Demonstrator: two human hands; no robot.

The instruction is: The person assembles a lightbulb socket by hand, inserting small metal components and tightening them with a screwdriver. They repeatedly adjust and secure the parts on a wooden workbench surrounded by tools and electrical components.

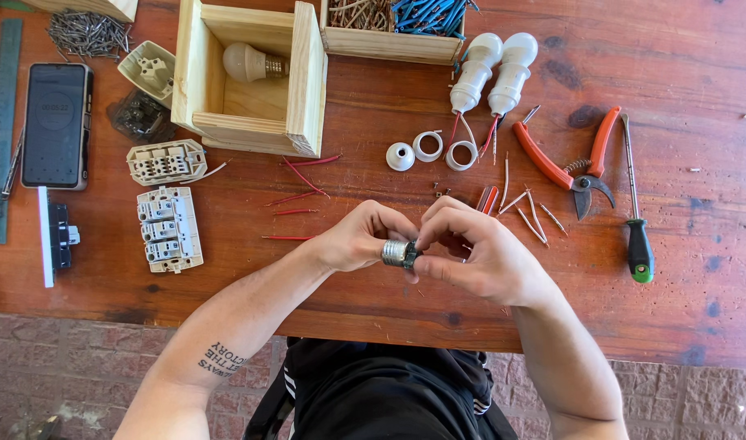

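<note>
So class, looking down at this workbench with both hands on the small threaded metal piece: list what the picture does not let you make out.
- Threaded metal piece, head view: its ends are covered by the left hand and right hand.
- Wooden tray of blue and brown sticks: cut off by the top edge.
- Light bulb: its base is hidden inside the wooden box.
- Small screws: too small to tell apart.

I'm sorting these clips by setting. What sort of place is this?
Probably a home or hobby electrical workbench: a worn red-brown wooden table with cream switch modules, orange-handled cutters and white lamp holders, set over brick paving.
</note>
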